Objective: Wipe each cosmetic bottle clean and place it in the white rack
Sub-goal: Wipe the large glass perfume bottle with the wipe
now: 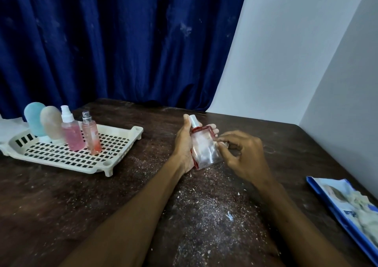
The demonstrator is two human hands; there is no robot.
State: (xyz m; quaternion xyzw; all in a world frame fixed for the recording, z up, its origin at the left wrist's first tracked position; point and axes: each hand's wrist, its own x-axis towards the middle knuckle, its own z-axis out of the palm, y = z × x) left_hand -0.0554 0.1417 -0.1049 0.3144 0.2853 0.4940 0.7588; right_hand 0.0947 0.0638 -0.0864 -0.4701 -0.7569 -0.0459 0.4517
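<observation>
Dusty desk (61, 205) lies open near me. My left hand (184, 146) grips the bottle (204, 152) mid-desk; right hand (243, 154) pinches a white scrap (222, 144) at its side. Rack (122, 132) far left, its front free; packet (345, 205) at right edge.

Left hand (183, 144), right hand (242, 154), both curled.

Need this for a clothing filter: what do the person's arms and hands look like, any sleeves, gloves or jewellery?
Both arms are bare: the left forearm and right forearm show no sleeve up to the frame's bottom edge. The left hand and right hand wear no gloves. No watch, bracelet or ring shows on the visible parts, though some fingers are hidden.
</observation>
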